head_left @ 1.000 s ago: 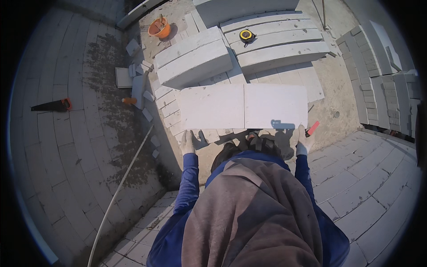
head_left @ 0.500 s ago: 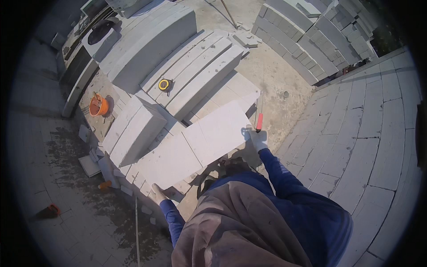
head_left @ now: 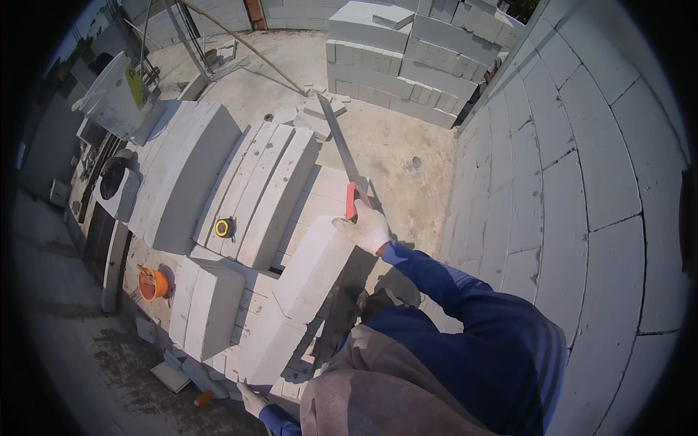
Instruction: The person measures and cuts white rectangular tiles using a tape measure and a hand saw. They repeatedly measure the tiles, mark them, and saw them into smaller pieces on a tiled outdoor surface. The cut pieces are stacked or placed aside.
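My right hand (head_left: 366, 228), in a pale glove, is closed round the red handle of a hand saw (head_left: 339, 138). The saw's long grey blade points away from me, over the floor. Just below that hand is the far end of a long white block (head_left: 309, 272), which has a thin line across it nearer to me. At the block's near end is my gloved left hand (head_left: 252, 400), its fingers apart and at the block's lower corner. Part of the left hand is hidden, so how firmly it touches cannot be made out.
Left of the block stand shorter white blocks (head_left: 207, 309) and long ones (head_left: 265, 196), with a yellow tape measure (head_left: 225, 227) on top. An orange bucket (head_left: 152, 283) is farther left. A block wall (head_left: 552, 218) rises on my right; stacked blocks (head_left: 400, 65) stand at the back.
My right hand has left the block's right end and taken up the saw by its handle. The block now appears turned, its far end pointing more away from me. The view has shifted too.
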Tool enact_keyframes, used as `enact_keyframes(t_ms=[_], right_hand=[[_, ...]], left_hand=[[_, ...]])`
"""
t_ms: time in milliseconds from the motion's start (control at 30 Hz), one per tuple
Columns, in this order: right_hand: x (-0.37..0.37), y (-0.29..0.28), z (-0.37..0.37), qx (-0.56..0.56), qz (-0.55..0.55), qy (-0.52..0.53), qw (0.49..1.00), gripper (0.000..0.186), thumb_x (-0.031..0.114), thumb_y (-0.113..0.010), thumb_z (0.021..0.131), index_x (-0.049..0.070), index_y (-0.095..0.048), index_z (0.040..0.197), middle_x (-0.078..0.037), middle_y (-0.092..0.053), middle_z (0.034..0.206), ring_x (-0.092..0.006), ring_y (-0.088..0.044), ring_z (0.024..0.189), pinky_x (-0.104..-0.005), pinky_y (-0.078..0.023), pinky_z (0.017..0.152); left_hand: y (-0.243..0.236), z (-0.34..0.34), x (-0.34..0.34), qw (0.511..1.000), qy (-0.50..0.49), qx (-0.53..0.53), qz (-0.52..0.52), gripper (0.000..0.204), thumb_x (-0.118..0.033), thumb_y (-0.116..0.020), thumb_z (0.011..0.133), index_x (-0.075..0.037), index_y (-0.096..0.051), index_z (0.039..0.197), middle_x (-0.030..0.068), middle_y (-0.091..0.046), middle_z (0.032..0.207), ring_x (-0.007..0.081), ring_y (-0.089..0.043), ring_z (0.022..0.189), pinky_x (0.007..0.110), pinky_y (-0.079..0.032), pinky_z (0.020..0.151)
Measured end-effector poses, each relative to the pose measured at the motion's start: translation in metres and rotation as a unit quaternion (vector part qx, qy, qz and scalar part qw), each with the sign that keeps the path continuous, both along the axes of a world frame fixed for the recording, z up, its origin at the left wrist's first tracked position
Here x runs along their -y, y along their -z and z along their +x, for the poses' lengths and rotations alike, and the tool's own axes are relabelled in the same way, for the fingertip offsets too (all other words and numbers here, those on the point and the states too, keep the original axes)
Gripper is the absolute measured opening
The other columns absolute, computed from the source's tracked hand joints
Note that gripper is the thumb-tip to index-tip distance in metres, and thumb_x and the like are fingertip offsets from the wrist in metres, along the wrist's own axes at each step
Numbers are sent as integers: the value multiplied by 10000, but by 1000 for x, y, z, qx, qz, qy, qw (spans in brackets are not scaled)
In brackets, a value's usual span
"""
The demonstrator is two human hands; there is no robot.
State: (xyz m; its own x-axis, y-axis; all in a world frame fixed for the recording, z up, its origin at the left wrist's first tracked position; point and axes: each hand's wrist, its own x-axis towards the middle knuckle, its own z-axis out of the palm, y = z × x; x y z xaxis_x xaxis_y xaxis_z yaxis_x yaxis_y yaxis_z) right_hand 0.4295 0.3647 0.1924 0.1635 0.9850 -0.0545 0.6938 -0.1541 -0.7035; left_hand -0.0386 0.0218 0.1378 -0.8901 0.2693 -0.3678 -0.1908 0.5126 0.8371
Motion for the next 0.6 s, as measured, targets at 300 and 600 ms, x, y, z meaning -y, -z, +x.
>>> enact_keyframes(t_ms=[300, 600], right_hand=[[-68, -15, -69, 56, 56, -51, 996, 543, 567, -753, 900, 62, -609, 1038, -178, -736, 844, -397, -748, 791, -517, -593, 715], [-77, 1, -66, 58, 54, -56, 995, 549, 559, -715, 936, 35, -623, 1073, -226, -755, 929, -417, -761, 856, -527, -598, 776]], left_hand=[[-38, -4, -48, 925, 126, -214, -287, 833, -685, -530, 1035, -24, -546, 1542, 263, -604, 1492, 407, -599, 1345, 464, -469, 1106], [-65, 81, -158, 710, 468, -469, -237, 1349, -678, -896, 616, -84, -316, 1678, 197, -416, 1683, 364, -357, 1574, 638, -187, 1290]])
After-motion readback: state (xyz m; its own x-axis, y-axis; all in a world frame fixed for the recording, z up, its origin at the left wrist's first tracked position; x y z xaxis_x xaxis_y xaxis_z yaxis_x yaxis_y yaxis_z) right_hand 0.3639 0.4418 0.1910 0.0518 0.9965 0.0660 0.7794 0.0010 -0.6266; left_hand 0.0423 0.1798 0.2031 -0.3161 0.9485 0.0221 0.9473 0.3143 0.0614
